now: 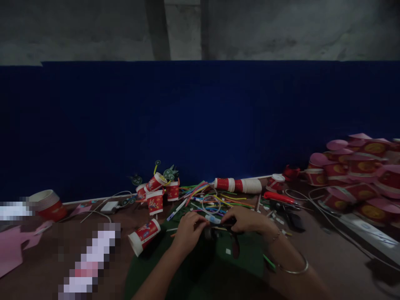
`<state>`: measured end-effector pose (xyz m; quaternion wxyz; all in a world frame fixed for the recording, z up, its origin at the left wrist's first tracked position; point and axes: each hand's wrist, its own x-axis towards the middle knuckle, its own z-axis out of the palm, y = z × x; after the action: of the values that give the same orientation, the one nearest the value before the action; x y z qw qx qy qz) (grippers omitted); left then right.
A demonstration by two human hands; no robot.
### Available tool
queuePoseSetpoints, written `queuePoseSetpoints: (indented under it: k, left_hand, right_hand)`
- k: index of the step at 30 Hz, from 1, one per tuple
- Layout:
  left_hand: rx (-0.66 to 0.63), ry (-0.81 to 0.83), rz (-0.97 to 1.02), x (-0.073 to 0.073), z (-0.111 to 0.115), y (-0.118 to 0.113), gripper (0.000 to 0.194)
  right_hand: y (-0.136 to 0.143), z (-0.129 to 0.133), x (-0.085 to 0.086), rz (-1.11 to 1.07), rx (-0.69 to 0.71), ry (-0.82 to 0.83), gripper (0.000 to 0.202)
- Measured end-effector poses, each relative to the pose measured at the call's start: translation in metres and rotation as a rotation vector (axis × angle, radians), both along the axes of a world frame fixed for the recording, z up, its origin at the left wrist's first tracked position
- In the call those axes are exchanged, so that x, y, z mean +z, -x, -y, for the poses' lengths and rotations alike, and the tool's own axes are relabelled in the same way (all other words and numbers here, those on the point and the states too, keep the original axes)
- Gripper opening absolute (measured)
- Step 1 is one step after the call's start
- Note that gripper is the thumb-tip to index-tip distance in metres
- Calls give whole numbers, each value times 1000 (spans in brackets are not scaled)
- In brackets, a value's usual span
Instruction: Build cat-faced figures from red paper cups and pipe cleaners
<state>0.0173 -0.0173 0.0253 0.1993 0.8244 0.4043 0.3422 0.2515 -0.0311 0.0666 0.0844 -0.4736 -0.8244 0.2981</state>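
Observation:
My left hand [191,228] is closed in a pinch above the dark green mat [246,266]. A thin pale strip [220,228] runs between its fingertips and my right hand; I cannot make out exactly what the left fingers hold. My right hand [243,221] is wrapped round dark-handled scissors [236,246], one handle loop hanging below the fingers. The blades are hard to see in the dim light. Just beyond both hands lies a loose pile of coloured pipe cleaners or straws [200,192]. On the mat under the scissors is a small white piece [228,251].
Red paper cups [155,203] with attached pieces cluster ahead left; another cup [146,235] lies tipped nearer. A cup stack [246,186] lies at the back. Right are a red-handled tool [281,197], cables and heaped red-and-pink cups [364,166]. A blue partition [200,125] stands behind.

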Motion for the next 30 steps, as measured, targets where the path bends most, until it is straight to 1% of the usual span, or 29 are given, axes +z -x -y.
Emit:
queuePoseSetpoints:
  k: [3,7,11,14,15,17,21,24,26,30]
  left_hand:
    - [-18,2,26,-1,-1,0,11]
    - [7,37,113,0,0,-1,13]
    - [54,105,308,7,3,-2,21]
    - [105,135,463,11,4,-2,22]
    - [119,168,516,11,5,-2,22]
    - [124,290,628,12,6,-3,23]
    - [45,544,830,15,12,-7,26]
    - [7,692,905,15,15,-10,29]
    - [-2,742,925,15,16,-11,30]
    - [-16,748,964,12,15,-12,23]
  right_hand:
    - [1,0,-3,-24,2,-23,45]
    - [3,-1,-8,11,-27,-86,45]
    - [6,-1,-9,47,-57,-168,42]
    - [8,-2,-7,-12,-110,-149,40]
    - [8,-3,-7,-40,-143,-134,40]
    - [9,-5,-8,-89,-188,-115,40]
    - [11,-10,-14,-103,-216,-125,39]
    - [14,-10,-17,-85,-304,-170,42]
    - [16,-9,-17,-65,-347,-197,43]
    - [17,-7,-16,-9,-370,-238,44]
